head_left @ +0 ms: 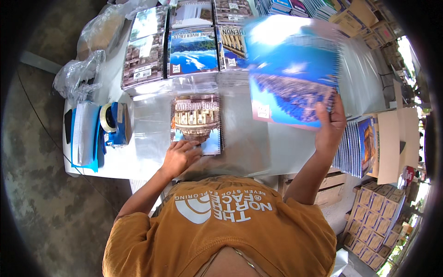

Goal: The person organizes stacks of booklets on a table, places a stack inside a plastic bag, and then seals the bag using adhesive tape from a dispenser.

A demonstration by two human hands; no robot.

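In my right hand (331,115) is a spiral notebook (295,60) with a glossy blue cover of water and rock, lifted over the right side of the table and blurred by motion. I grip it by its lower right corner, thumb on the cover. My left hand (181,156) rests on the lower edge of another spiral notebook (196,115), whose cover shows a domed building upside down. That one lies on the table in front of me, perhaps with others under it. The left fingers lie fairly flat on its cover.
Stacks of spiral notebooks (192,51) stand in rows at the back. Left are a tape dispenser (115,122), a white pad (86,134) and crumpled clear plastic (80,76). At right, a notebook stack (355,147) sits beside an open carton (391,143); piled boxes (376,221) stand below.
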